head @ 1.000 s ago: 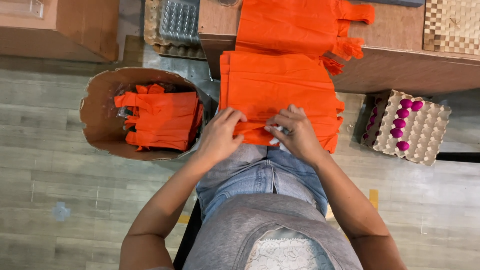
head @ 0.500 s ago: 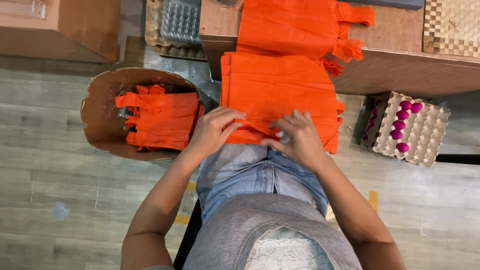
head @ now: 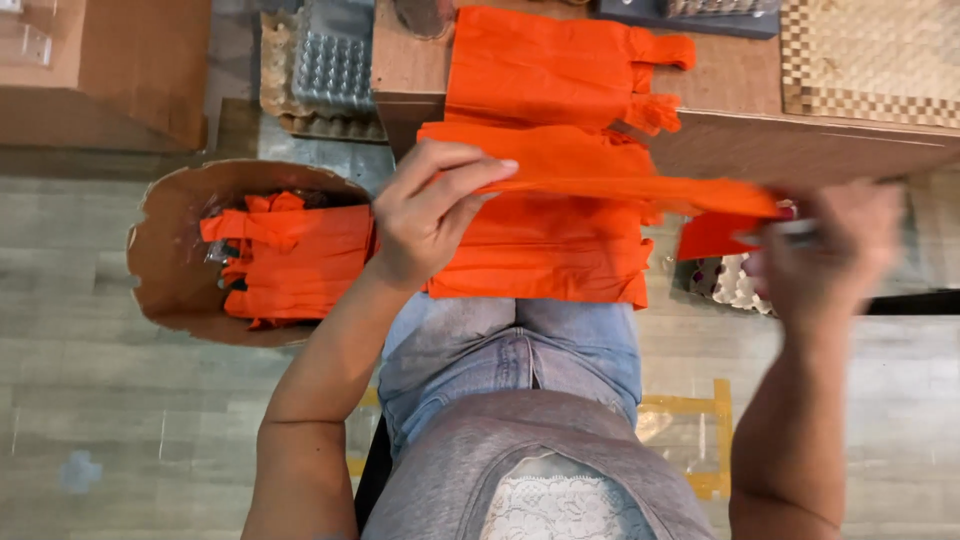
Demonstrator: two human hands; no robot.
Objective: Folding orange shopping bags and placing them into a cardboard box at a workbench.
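Pinched between thumb and fingers, the left hand grips one end of a folded orange bag, pulled out into a long flat strip across the person's front. At the other end the right hand is closed on the same bag — it is blurred, so the exact finger hold cannot be made out. The strip hangs just above a stack of orange bags lying on the lap, over blue jeans. Beyond it, more orange bags lie on a wooden table. To the left, on the floor, a round cardboard bin holds further folded orange bags. By the right hand an egg tray shows — partly hidden.
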